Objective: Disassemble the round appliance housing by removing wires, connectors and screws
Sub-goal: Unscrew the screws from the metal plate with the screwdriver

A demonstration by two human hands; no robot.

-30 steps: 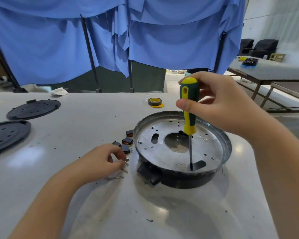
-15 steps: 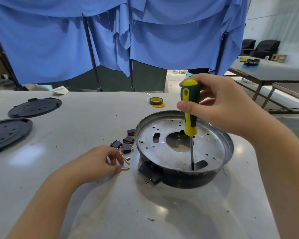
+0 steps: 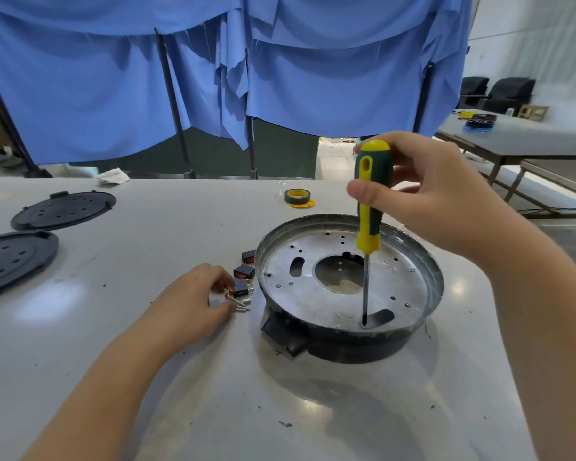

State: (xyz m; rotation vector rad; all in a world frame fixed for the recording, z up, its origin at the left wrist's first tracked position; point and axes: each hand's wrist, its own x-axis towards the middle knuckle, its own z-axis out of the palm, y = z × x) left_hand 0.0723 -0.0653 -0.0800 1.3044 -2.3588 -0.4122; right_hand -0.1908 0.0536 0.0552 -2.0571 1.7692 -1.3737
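The round appliance housing [image 3: 428,271], a black base with a silver perforated metal plate inside, lies on the grey table right of centre. My right hand [image 3: 433,194] grips the green and yellow screwdriver [image 3: 368,227] upright, its tip down in a slot near the plate's front edge. My left hand [image 3: 187,304] rests on the table left of the housing, thumb and curled fingers pinching one of the loose screws [image 3: 242,307]. Several small black connectors [image 3: 243,271] lie just beyond them against the housing's left rim.
Two black round covers [image 3: 64,209] [image 3: 10,257] lie at the far left of the table. A roll of black and yellow tape [image 3: 296,196] sits behind the housing, a white rag [image 3: 113,176] at the back edge. Blue curtains hang behind; another table [image 3: 529,138] stands to the right.
My left hand slid slightly right along the table with a screw toward the pile beside the connectors. The right hand and screwdriver stay upright in the same slot.
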